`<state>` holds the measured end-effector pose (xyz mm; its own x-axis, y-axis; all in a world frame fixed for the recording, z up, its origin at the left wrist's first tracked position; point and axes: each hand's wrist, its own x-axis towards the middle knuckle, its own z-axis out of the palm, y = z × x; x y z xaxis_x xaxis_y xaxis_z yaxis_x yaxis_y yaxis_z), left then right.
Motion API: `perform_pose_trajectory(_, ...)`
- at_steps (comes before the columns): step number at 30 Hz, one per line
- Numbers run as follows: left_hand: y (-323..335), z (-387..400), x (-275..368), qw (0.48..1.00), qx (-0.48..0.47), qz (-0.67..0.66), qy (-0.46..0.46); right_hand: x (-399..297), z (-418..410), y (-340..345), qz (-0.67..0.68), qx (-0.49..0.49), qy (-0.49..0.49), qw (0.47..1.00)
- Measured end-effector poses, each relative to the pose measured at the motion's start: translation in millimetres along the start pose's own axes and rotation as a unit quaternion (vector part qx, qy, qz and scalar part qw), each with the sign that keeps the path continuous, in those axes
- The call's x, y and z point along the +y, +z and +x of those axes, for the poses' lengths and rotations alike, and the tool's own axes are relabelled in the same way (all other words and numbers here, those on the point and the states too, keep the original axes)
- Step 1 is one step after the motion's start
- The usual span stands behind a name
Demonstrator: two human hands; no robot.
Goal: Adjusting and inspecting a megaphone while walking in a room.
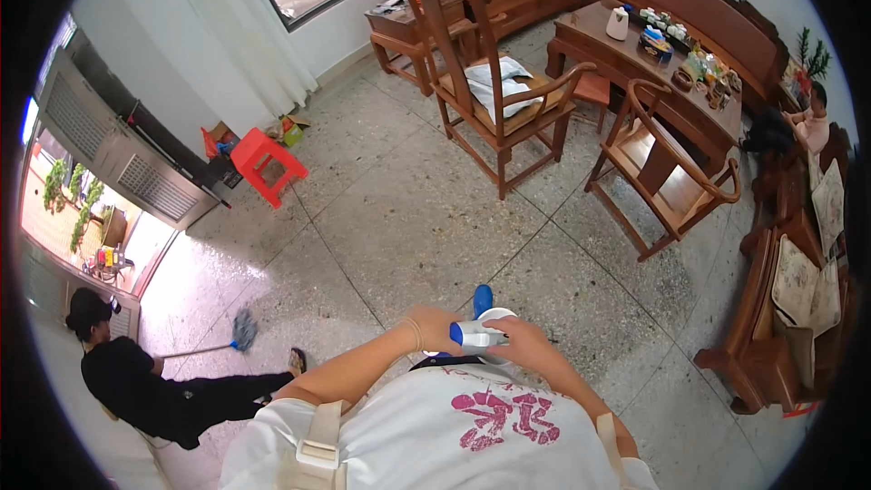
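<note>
In front of my waist, my left hand (439, 328) and my right hand (520, 341) are both on a small white and grey container (479, 336) with a blue end. The blue end points toward my left hand, and my right fingers curl round the other end. A white round rim shows just behind the container; what it belongs to I cannot tell. The tip of a blue shoe (483, 299) shows on the speckled floor (435, 238) beyond my hands. A bracelet circles my left wrist.
A person in black (122, 381) holds a mop (243, 332) at the left, near the open door (129, 150). Ahead stand a red plastic stool (269, 160), wooden armchairs (653, 177) and a low tea table (599, 30). Another person (810, 122) sits at the far right.
</note>
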<state>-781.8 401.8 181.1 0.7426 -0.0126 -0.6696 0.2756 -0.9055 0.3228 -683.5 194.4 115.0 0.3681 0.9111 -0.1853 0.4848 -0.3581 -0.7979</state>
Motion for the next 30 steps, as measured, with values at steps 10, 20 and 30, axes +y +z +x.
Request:
perform_pose_trajectory(10,-145.3,152.7,-18.0,0.987,0.137,0.025,0.076,55.3,117.0,-128.4,-0.014,0.077,0.051,0.996)
perform_pose_trajectory(20,-295.4,280.5,-15.1,0.891,0.187,-0.377,0.17,128.8,203.9,-272.3,0.026,0.222,0.113,0.968)
perform_pose_trajectory(30,-347.0,378.2,-36.6,0.849,0.132,-0.504,0.085,204.5,292.7,-408.1,0.118,0.278,0.152,0.941)
